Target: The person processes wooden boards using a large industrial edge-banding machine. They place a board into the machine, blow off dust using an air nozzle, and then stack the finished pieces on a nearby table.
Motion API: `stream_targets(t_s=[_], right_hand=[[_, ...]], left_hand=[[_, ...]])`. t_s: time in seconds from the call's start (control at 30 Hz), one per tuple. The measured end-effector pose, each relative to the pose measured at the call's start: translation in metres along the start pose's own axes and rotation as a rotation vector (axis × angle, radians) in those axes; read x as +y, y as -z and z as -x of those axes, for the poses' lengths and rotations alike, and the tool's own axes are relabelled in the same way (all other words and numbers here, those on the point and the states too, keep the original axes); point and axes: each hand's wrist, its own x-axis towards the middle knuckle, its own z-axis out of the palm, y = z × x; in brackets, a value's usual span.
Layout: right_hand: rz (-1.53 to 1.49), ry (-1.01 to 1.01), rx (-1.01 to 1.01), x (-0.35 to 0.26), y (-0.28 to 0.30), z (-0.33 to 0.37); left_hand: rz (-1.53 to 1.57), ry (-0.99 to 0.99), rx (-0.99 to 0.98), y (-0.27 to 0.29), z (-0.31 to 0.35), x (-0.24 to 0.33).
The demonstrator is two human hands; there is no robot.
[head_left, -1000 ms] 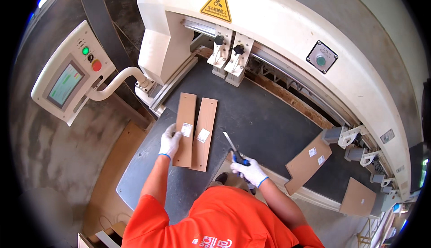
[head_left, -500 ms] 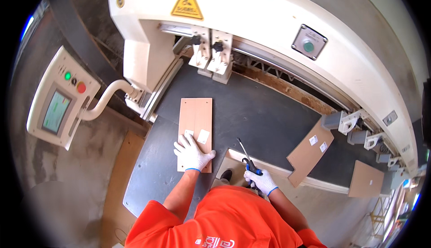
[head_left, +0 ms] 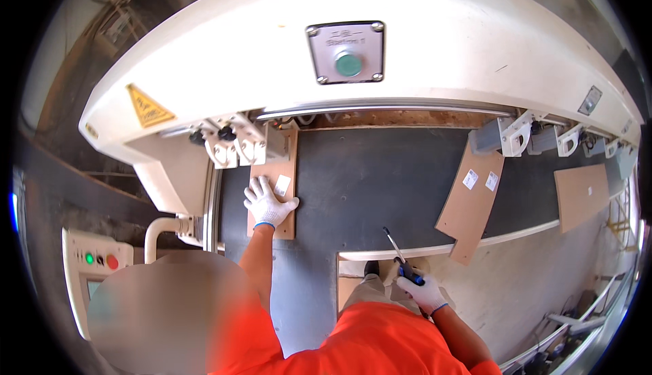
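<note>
My left hand [head_left: 269, 206], in a white knit glove with a blue cuff, lies flat with spread fingers on a brown wood-look board [head_left: 286, 228]. A white label [head_left: 282, 185] shows beside its fingertips. The board's far end passes beside and partly behind the white clamp units [head_left: 239, 149] at the machine's left. Down by my body, my gloved right hand [head_left: 428, 295] grips the black and blue handle of an air blow gun [head_left: 410, 272]. Its thin metal nozzle points up and left, apart from the board.
A white machine beam [head_left: 462, 56] with a green button [head_left: 348, 64] arches over the dark table [head_left: 380, 178]. Two more brown boards, one labelled board [head_left: 468, 202] and one shorter board [head_left: 583, 198], lie rightward under grey clamps [head_left: 487, 137]. A control panel [head_left: 102, 261] stands left; a blurred patch covers part.
My left hand has pushed the board farther in, its far end now by the left clamps. The view has swung right. The air blow gun stays in my right hand.
</note>
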Motion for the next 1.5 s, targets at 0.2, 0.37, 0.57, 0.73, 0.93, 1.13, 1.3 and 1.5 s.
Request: stream_targets(t_s=[0.2, 0.37, 0.57, 0.73, 0.93, 1.13, 1.3, 1.5], right_hand=[[0.133, 0.183, 0.086, -0.038, -0.002, 0.003], [0.349, 0.465, 0.240, -0.115, 0.007, 0.018], [0.456, 0.860, 0.397, -0.177, 0.011, 0.015], [0.484, 1.065, 0.436, -0.252, -0.019, 0.032], [0.538, 1.107, 0.597, -0.296, -0.024, 0.047], [0.644, 1.010, 0.443, -0.261, -0.044, 0.100], [0.723, 0.897, 0.489, -0.143, -0.043, 0.106], [0.664, 0.454, 0.323, -0.034, -0.014, 0.152]], left_hand=[[-0.009, -0.007, 0.007, -0.009, -0.009, 0.002], [-0.027, 0.021, -0.041, -0.005, -0.009, 0.009], [-0.012, 0.029, -0.007, -0.012, -0.006, 0.004], [0.029, 0.019, 0.035, -0.009, -0.005, -0.005], [0.023, 0.041, 0.024, -0.005, -0.019, 0.008], [0.063, 0.102, 0.055, -0.026, 0.011, -0.075], [0.104, -0.093, 0.223, -0.060, 0.001, -0.077], [0.306, -0.567, 0.175, -0.042, 0.105, 0.055]])
